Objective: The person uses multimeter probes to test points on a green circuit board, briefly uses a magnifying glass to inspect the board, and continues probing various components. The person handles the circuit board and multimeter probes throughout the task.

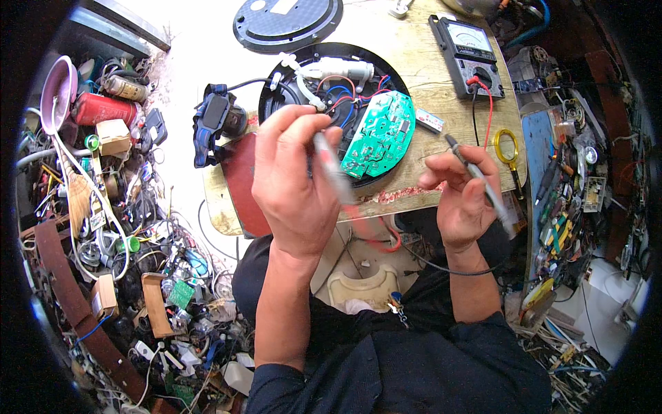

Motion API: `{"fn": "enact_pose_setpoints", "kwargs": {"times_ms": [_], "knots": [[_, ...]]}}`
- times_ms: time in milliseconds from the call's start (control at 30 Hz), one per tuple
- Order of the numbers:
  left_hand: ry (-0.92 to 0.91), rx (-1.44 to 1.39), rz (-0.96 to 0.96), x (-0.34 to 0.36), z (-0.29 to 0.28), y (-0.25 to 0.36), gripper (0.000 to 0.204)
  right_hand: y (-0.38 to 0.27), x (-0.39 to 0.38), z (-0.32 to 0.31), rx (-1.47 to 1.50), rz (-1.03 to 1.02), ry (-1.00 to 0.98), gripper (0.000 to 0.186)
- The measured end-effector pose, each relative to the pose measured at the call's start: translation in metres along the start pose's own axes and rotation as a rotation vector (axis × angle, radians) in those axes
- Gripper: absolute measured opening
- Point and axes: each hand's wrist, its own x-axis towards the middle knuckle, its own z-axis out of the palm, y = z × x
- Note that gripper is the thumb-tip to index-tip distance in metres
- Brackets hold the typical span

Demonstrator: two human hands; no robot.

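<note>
Two bare hands are raised over the near edge of a wooden tabletop, each holding a slim probe. The left hand has its fingers bent and closed around a pale probe, which is blurred; its forearm rises from the lower side of the view. Below that probe a red lead loops past the near edge, also blurred in part. The right hand pinches a dark grey probe between thumb and fingers, with the other fingers loosely curled and the dark end slanting toward the far left corner. Around the middle of the tabletop, close to the near edge, sits a round black housing; a green circuit board lies in its right part, and a white cylinder and coloured wires lie farther back in it. Whether either probe touches the board cannot be told. A round black cover rests at the far edge, beyond the housing. Near the far right corner stands an analogue multimeter with a red plug in its front. Along the right edge lies a yellow-rimmed magnifier, and a dark red panel covers the near left corner.
</note>
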Motion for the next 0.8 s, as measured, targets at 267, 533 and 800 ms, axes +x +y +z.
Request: {"fn": "enact_pose_setpoints", "kwargs": {"times_ms": [267, 533, 800], "knots": [[-0.088, -0.683, -0.767, -0.008, -0.002, 0.009, 0.019, -0.011, 0.008, 0.011, -0.490, -0.029, -0.171, 0.022], [-0.129, -0.484, -0.732, -0.012, 0.004, 0.012, 0.012, -0.011, 0.011, 0.012, -0.642, -0.082, -0.178, 0.017], [-0.185, -0.440, -0.741, -0.012, 0.001, 0.010, 0.011, -0.010, 0.010, 0.012, -0.636, -0.023, -0.176, 0.014]]}}
